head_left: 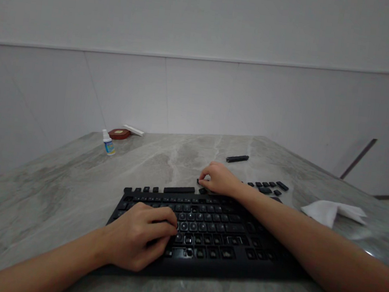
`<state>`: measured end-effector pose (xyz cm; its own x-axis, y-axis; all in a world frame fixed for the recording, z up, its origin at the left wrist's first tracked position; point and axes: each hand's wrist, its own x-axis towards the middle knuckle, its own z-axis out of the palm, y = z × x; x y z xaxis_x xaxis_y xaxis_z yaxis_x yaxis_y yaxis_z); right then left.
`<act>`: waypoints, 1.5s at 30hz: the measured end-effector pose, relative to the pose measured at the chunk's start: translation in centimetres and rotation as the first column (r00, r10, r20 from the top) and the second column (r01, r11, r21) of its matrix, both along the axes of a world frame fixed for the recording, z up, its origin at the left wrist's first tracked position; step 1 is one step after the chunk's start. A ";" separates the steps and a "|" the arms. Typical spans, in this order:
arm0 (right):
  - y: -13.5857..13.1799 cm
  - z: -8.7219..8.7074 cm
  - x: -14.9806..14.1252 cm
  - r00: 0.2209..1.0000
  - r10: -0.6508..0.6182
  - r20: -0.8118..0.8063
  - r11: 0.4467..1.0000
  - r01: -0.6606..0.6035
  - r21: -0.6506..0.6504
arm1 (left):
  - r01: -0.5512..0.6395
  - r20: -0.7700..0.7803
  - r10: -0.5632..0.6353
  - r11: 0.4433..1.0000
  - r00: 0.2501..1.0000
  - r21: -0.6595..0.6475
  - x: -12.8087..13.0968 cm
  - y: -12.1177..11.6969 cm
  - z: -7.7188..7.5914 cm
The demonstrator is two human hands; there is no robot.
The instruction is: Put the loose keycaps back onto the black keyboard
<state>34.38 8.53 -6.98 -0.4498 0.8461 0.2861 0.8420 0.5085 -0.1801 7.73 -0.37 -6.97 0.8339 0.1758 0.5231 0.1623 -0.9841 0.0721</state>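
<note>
A black keyboard [198,262] lies on the table, with bare key sockets showing across its lower rows. My left hand [142,236] rests on its left half, fingers curled down onto the keys; whatever they may hold is hidden. Past the keyboard's back edge, my right hand [219,179] pinches a small black keycap [198,181] at the table top. My right forearm crosses over the keyboard's right side. Loose keycaps stand along the back edge, among them the long space bar [179,189] and several small ones [146,189] to its left.
More loose keycaps [265,190] lie at the back right. A black stick-shaped tool [237,159] is farther back. A white cloth [330,212] lies to the right. At the far left stand a spray bottle [109,144] and a reddish-brown box [119,133] beside a white strip [133,130].
</note>
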 end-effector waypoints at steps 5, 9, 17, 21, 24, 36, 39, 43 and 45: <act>0.3 -0.2 0.0 1.000 0.012 -0.018 1.000 -0.011 0.006 | 0.003 -0.004 -0.003 1.000 1.000 -0.002 0.1 -0.1 0.2; 0.0 0.5 -0.1 0.998 0.031 -0.063 0.998 -0.027 0.054 | 0.002 -0.009 -0.002 1.000 1.000 -0.004 0.1 -0.1 0.2; -7.8 2.1 -1.2 0.891 0.418 -0.177 0.897 -0.374 0.235 | -0.002 -0.030 0.002 1.000 1.000 0.004 0.0 0.0 0.0; -11.3 0.3 -1.4 0.798 0.580 -0.163 0.793 -0.507 0.338 | -0.012 -0.052 0.014 1.000 0.999 0.028 0.1 0.0 0.0; -12.0 -0.7 -1.6 0.790 0.593 -0.154 0.778 -0.514 0.361 | -0.008 -0.054 0.012 0.998 0.998 0.068 0.1 0.0 0.0; -12.1 -1.3 -2.5 0.813 0.575 -0.097 0.760 -0.486 0.432 | 0.032 -0.046 -0.026 0.992 0.999 0.124 -0.1 -0.1 0.0; -12.0 -1.3 -2.5 0.805 0.583 -0.109 0.754 -0.486 0.442 | 0.038 -0.041 -0.033 0.991 0.999 0.128 -0.1 0.0 0.0; -11.9 -1.4 -2.6 0.793 0.595 -0.126 0.748 -0.491 0.447 | 0.046 -0.047 -0.041 0.991 0.998 0.126 0.0 0.0 0.0; -12.0 -1.5 -2.6 0.794 0.594 -0.129 0.752 -0.491 0.441 | 0.052 -0.044 -0.046 0.990 0.998 0.128 -0.1 0.1 -0.1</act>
<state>31.79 -3.43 -8.46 -0.6697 0.2865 0.6851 0.3547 0.9339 -0.0438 7.66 -0.31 -7.08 0.8609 0.0673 0.5043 0.1138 -0.9916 -0.0620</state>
